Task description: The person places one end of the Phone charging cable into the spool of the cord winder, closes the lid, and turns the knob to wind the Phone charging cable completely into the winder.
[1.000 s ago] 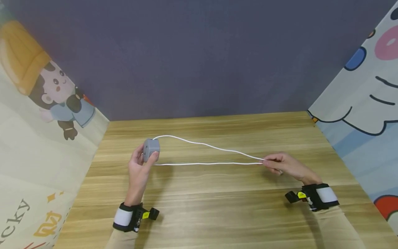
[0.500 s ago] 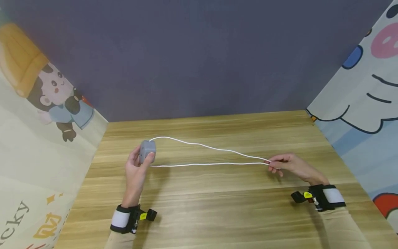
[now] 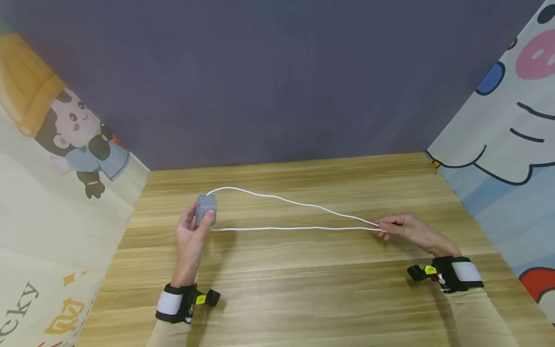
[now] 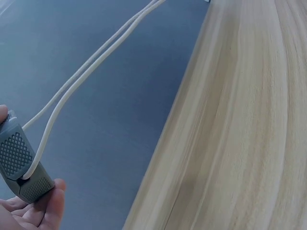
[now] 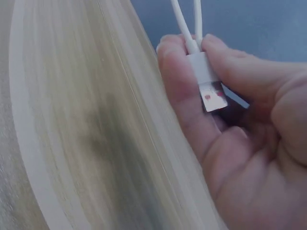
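A grey block (image 3: 206, 208) sits left of centre in the head view, boxy with cut corners, small dark marks on its left face. At the lower left of the left wrist view it shows a raised diamond-lattice panel and a finer-textured end, with a dark opening at one corner from which one strand of a white USB cable (image 3: 295, 201) comes out. The cable spans the middle of the head frame in two strands: the upper one arches from the block's top and slopes down to the right, the lower one runs nearly level, and they meet at the right. There, in the upper right of the right wrist view, is a white USB plug (image 5: 203, 67) with a bare metal end pointing down.

The left hand (image 3: 191, 238) reaches up from the bottom left of the head frame and grips the block — thumb on its near right side, fingers at its left. The right hand (image 3: 409, 231) comes in from the lower right, its fingers pointing left, and pinches the plug between thumb and index finger, the other fingers curled below. Each wrist wears a black-and-white wristband (image 3: 170, 302) above the wooden tabletop (image 3: 295, 284).
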